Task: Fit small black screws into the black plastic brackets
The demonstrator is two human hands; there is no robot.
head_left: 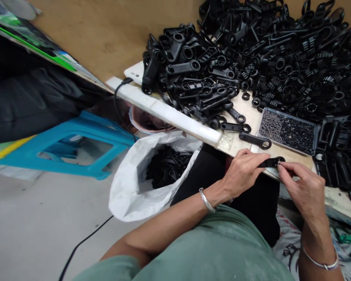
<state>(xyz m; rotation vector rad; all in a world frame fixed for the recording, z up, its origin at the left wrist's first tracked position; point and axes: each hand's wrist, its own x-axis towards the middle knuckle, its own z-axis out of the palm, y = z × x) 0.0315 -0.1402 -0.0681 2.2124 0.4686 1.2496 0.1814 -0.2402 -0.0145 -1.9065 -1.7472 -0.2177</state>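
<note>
My left hand (244, 171) grips a black plastic arm with a ring end (270, 162) at the table's front edge. At the ring end, the thumb and forefinger of my right hand (304, 185) are pinched together; whatever is between them is too small to name. Just beyond my hands lie two similar black plastic arms, one close by (253, 139) and one behind it (235, 127). A clear shallow box (316, 142) of tiny dark and metallic parts stands behind my right hand.
A large heap of black plastic parts (280, 50) covers the back of the table. To the left, a white sack (124, 191) holding black pieces stands on the floor, near a blue plastic stool (52, 140). A white strip (163, 111) runs along the table edge.
</note>
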